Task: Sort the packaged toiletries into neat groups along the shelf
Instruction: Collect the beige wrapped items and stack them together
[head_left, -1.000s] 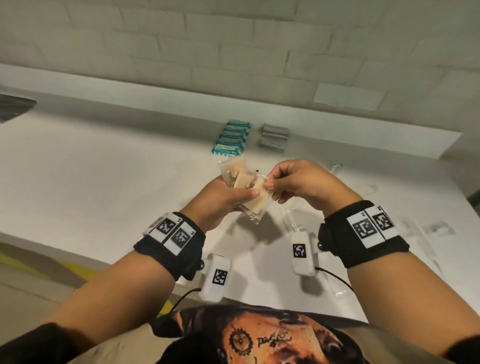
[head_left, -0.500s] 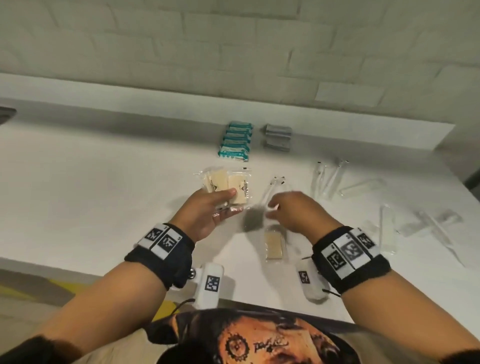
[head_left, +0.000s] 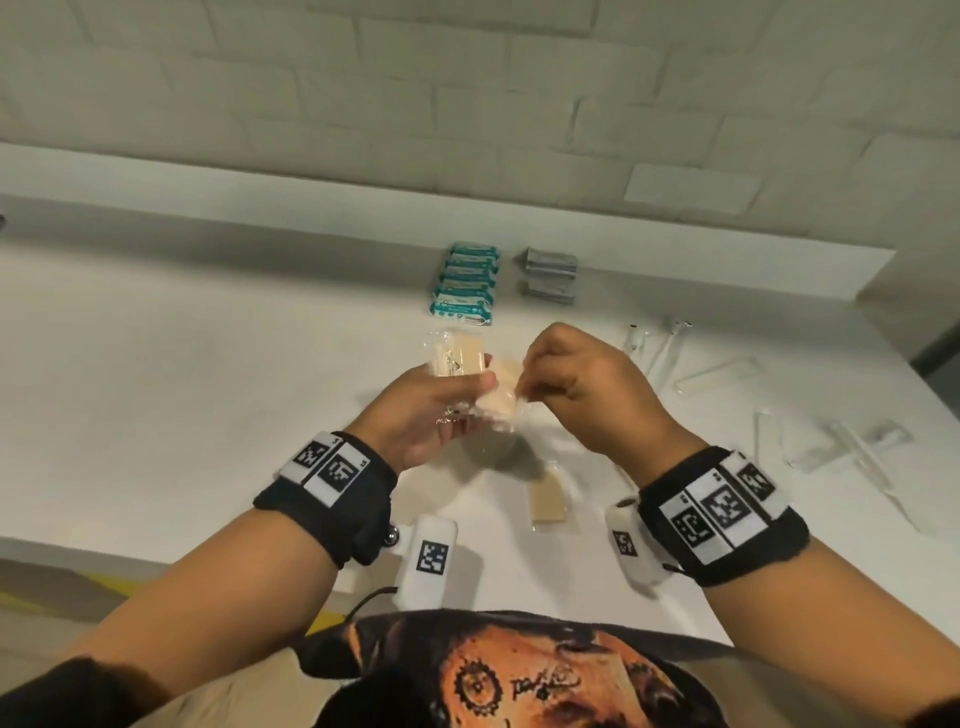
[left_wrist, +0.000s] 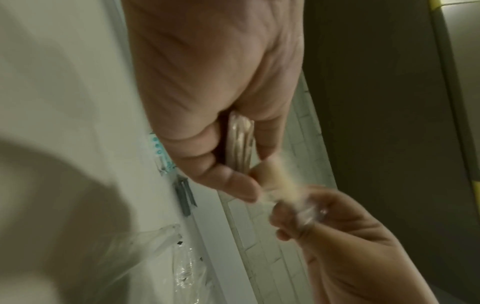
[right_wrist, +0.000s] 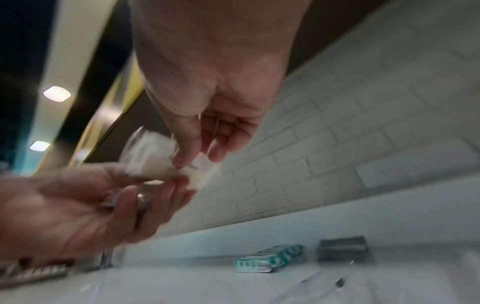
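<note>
My left hand (head_left: 441, 405) grips a small stack of beige packets in clear wrap (head_left: 462, 356), seen edge-on between thumb and fingers in the left wrist view (left_wrist: 240, 142). My right hand (head_left: 576, 384) pinches one more beige packet (head_left: 501, 400) by its clear edge and holds it against that stack, blurred in the wrist views (right_wrist: 153, 162). Another beige packet (head_left: 546, 500) lies on the white shelf (head_left: 182, 389) below the hands. Teal packets (head_left: 465, 286) lie in a tidy row at the back, grey packets (head_left: 550, 273) beside them.
Clear-wrapped long items (head_left: 670, 343) and more clear packets (head_left: 852, 452) lie scattered on the right of the shelf. A white brick wall (head_left: 467, 104) with a raised ledge runs behind. The shelf's front edge is close to my body.
The right hand went down to the shelf, picked up a beige packet, and has brought it up to the stack in the left hand. One beige packet stays on the shelf.
</note>
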